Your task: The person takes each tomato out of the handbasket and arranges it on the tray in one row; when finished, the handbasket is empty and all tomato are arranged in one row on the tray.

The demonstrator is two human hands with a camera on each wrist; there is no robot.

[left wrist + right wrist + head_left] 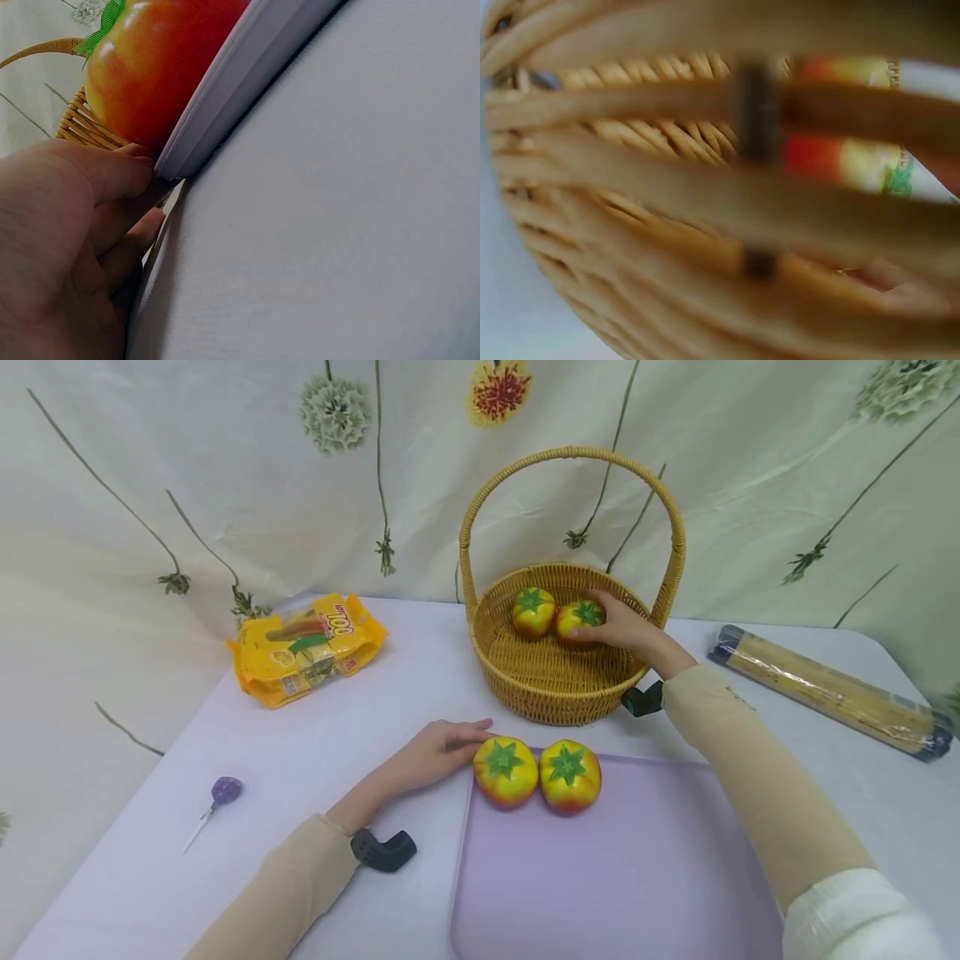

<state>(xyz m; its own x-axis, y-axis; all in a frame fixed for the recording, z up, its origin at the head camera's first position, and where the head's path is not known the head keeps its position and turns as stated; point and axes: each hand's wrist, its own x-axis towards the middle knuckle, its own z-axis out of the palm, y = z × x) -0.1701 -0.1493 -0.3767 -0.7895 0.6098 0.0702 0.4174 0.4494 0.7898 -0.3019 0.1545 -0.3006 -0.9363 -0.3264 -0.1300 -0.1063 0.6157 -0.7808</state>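
Note:
In the head view my right hand [622, 627] reaches into a wicker basket [566, 706], its fingers and thumb around a yellow-red persimmon [579, 617] with a green leafy top. Beside it in the basket lies a second persimmon [533, 614]. Seen through the blurred weave in the right wrist view, a persimmon [810, 157] shows red and yellow. My left hand [438, 752] rests at the far left corner of a lilac tray [622, 877], fingertips right at its rim [217, 90]. Two more persimmons [506, 772] [570, 777] sit side by side on the tray near that corner.
A yellow snack bag [307, 647] lies at the back left, and a purple lollipop [227, 790] at the left. To the right of the basket is a long wrapped roll [828, 689]. The basket's tall handle [572, 452] arches overhead; a flower-patterned cloth [247, 468] hangs behind.

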